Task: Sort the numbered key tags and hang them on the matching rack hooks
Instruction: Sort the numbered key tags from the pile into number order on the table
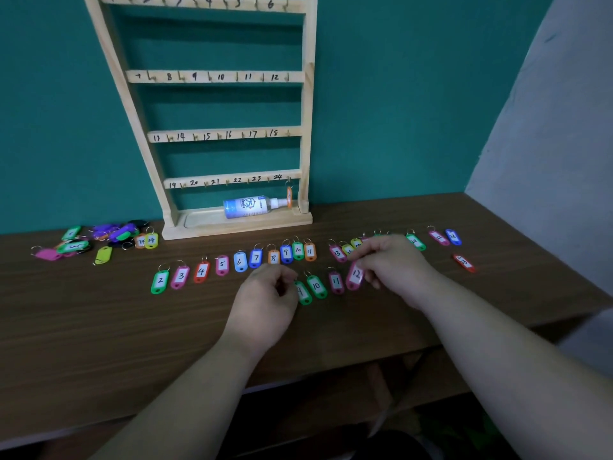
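Looks like the sorting step, with hanging hardly begun: pinches the pink tag 12 [355, 275] in the right hand [393, 265] and curls the left hand [265, 295] over the ring of the green tag 9 [303, 293], grip or mere touch impossible to tell. Calls next for laying the 12 flat, label up, beside the pink tag 11 [336, 282] just left of the right hand, then lifting tags beyond both hands to the rack [219, 77], carrying only one orange tag [289, 195] in view, at hook 24. Shows small coloured plastic tags with white handwritten labels and wire rings, ranged along the desk [132, 327] beyond the hands, plus an unsorted heap [109, 234] far left of the left hand.
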